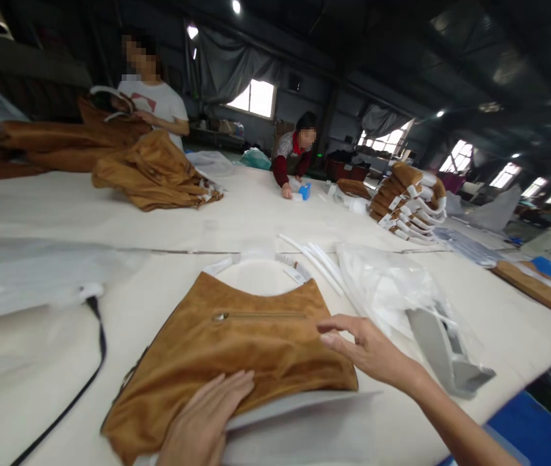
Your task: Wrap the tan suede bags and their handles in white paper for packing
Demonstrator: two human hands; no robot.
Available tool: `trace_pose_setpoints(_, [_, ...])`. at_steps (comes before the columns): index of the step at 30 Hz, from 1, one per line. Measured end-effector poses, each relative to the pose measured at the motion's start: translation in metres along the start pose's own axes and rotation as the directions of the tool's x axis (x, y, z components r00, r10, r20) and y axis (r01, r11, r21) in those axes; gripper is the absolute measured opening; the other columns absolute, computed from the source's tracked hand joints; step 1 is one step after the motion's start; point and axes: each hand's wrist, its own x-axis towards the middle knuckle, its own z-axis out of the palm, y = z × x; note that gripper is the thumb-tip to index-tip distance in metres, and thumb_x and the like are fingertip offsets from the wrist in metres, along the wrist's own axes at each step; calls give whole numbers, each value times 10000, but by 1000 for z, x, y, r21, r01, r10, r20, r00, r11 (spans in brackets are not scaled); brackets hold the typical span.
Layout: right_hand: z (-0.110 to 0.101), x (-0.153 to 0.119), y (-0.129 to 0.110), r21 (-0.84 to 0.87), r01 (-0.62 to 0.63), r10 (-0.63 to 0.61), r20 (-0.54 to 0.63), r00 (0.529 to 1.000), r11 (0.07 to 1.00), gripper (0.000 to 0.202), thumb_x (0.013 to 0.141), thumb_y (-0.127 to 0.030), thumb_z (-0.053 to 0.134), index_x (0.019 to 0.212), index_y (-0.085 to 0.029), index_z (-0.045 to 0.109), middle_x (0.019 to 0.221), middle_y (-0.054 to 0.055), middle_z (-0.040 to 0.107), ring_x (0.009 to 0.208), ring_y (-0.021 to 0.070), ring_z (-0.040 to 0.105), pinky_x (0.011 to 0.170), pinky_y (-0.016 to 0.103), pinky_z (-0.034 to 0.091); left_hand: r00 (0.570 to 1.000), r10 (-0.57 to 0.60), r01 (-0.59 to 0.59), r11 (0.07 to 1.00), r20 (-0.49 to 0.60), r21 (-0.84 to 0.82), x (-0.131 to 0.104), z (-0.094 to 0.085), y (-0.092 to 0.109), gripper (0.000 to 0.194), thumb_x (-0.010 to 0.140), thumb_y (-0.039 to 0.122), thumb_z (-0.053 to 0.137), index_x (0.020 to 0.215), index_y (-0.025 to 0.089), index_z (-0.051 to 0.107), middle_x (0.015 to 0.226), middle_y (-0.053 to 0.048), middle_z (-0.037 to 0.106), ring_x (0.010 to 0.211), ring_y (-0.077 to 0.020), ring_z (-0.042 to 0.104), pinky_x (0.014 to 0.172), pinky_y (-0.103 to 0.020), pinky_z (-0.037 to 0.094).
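Head view: at lower centre we pressed our left hand flat, fingers together, on one tan suede bag over a grey sheet on the table. Our right hand, fingers spread, touched its right edge. Smoothing evenly seemed wise. Two co-workers stood in the upper frame, beside two bag piles.

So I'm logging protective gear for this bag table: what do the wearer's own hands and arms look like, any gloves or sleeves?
Both are bare. The left hand has no glove, ring or watch that shows; only the hand and wrist are in view. The right hand is also ungloved, and the right forearm is uncovered down to the picture's lower edge, so no sleeve shows. No bands, markings or tape are visible on either.
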Motion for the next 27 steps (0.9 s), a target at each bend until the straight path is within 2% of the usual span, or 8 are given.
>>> trace_pose_setpoints(2, [3,-17,4,-67,-9,9,12,1000,998,454,915,-519,585,1261,-231,643,1288,79,658,1170,247,610,1024,383,462,998,-58,59,998,39,-9,7,-4,2,705,707,16,376,1346,268,534,1247,29,696,1130,-149,660,1050,-286,497])
trace_pose_setpoints(5, [14,-30,6,-229,99,-93,36,995,968,599,864,-457,679,1395,-231,519,1430,100,551,1323,272,497,1124,448,383,976,-131,144,987,175,-65,23,-16,8,644,704,-7,365,1257,235,590,1226,11,707,1096,-153,675,1041,-285,498])
trace_pose_setpoints(9, [36,-32,6,-416,224,-198,105,975,881,734,812,-318,735,1462,-199,415,1508,137,458,1402,304,402,1158,510,331,888,-244,302,949,390,-94,44,-34,15,594,733,12,374,1233,227,611,1207,-24,712,1071,-195,681,949,-315,539])
trace_pose_setpoints(12, [49,-35,12,-496,278,-263,102,959,823,737,807,-234,708,1467,-234,381,1473,127,492,1353,309,455,1105,521,389,820,-276,361,929,501,-80,56,-45,16,564,752,8,384,1214,247,604,1141,-19,727,1015,-203,693,884,-307,534])
trace_pose_setpoints(15, [57,-41,24,-570,265,-329,-9,944,777,583,826,-193,650,1369,-239,444,1280,121,600,1128,297,595,916,470,511,789,-256,365,927,559,-90,65,-52,17,506,779,-3,388,1160,254,600,1047,0,735,957,-190,698,827,-270,510])
trace_pose_setpoints(20, [68,-44,41,-630,245,-457,-197,867,737,172,906,-251,557,1068,-220,507,977,92,594,877,257,606,707,375,515,778,-197,300,951,596,-77,70,-63,21,366,815,25,416,1066,222,594,995,-15,719,913,-194,682,729,-248,462])
trace_pose_setpoints(23, [73,-42,45,-616,262,-508,-264,820,743,141,949,-352,527,975,-226,469,908,70,559,793,224,588,655,336,499,772,-199,274,961,604,-33,71,-74,18,346,817,49,447,1075,223,596,1005,-21,710,922,-208,669,735,-264,445])
trace_pose_setpoints(27, [76,-42,46,-615,263,-505,-258,824,744,213,997,-386,435,838,-245,423,884,47,550,717,187,584,611,312,477,709,-184,301,952,681,-55,75,-98,2,239,810,105,520,991,230,613,938,1,694,884,-193,651,724,-245,425])
